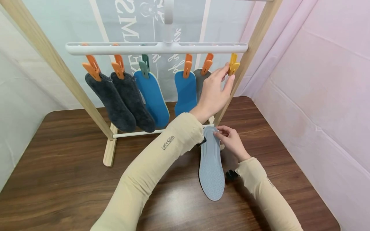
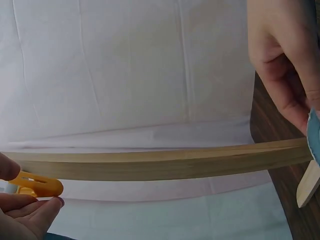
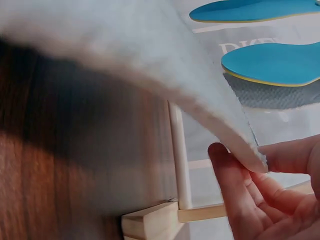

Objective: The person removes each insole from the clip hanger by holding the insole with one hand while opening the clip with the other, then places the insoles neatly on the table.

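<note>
My left hand (image 1: 215, 89) reaches up at the right end of the white hanger bar and pinches a yellow clothes peg (image 1: 233, 65). In the left wrist view, the yellow peg (image 2: 42, 186) sits between thumb and fingers. Lower down, my right hand (image 1: 232, 141) holds a light grey-blue insole (image 1: 212, 170) by its narrow upper end, and the wide end hangs over the table. The right wrist view has the insole's edge (image 3: 220, 127) pinched between thumb and fingers. A grey insole (image 1: 199, 82) on the bar is partly hidden behind my left hand.
From the white bar (image 1: 115, 49) hang two dark fuzzy insoles (image 1: 111, 102) and two blue insoles (image 1: 154, 99), held by orange pegs (image 1: 118, 66) and a green peg (image 1: 144, 65). A wooden frame (image 1: 254, 35) supports the bar on a brown table (image 1: 72, 179). White curtains (image 1: 323, 80) surround it.
</note>
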A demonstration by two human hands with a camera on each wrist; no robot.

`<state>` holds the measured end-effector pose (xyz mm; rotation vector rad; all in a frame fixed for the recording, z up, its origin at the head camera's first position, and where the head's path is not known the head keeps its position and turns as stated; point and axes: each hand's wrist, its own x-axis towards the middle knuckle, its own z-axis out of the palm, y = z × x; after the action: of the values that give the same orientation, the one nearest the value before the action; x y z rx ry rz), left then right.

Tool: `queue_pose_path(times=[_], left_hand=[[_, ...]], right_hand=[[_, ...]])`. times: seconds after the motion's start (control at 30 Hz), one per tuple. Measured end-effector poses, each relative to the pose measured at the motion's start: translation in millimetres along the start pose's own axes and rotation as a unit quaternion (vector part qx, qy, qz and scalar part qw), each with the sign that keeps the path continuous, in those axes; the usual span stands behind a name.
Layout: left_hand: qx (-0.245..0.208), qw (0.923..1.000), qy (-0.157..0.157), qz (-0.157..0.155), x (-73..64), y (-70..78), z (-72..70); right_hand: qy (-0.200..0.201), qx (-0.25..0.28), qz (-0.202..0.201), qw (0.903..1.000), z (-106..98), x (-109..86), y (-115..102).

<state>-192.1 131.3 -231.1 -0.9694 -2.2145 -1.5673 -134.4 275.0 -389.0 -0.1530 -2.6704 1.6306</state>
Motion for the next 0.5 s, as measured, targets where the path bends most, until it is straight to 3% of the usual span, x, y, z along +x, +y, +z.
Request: queue_pose_path(times=[0.33,0.5], left_hand=[[0.008,0.9981,-0.053,-0.031,-7.8,-2.9,-10.0],[0.008,0.9974,-0.063,-0.035,-12.6,-3.9,-14.5]], right_hand=[[-0.022,-0.014,0.019,0.9995,9.5,-0.3,5.6],[-0.051,-0.009,0.036,0.9980,11.6,0.1,9.7]])
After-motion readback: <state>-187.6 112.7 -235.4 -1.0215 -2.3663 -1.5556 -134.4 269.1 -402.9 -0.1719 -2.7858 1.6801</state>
